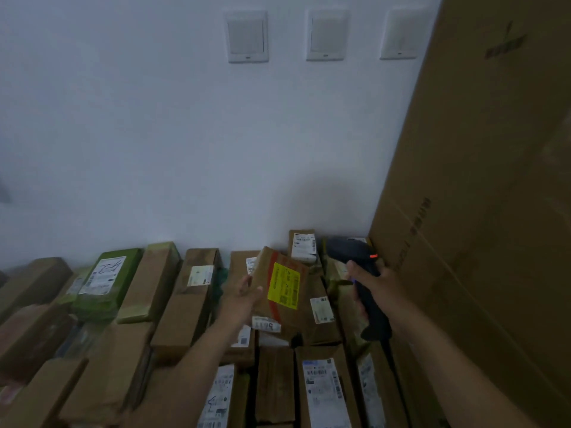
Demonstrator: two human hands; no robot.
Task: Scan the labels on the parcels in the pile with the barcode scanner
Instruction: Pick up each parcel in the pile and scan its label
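Over the pile of brown cardboard parcels (pixel 185 304), the left hand (pixel 244 299) grasps the left edge of a tilted brown cardboard parcel (pixel 268 257) bearing a yellow label (pixel 284 285). Just right of it, not touching, the right hand (pixel 375 284) has its fingers wrapped round a black barcode scanner (pixel 355 253).

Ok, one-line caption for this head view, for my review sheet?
Left hand holds up a yellow-labelled parcel while the right hand grips a black barcode scanner above the parcel pile.

We look from head height, forward and down, close over the parcel pile (pixel 188 307) against the wall (pixel 154 134).
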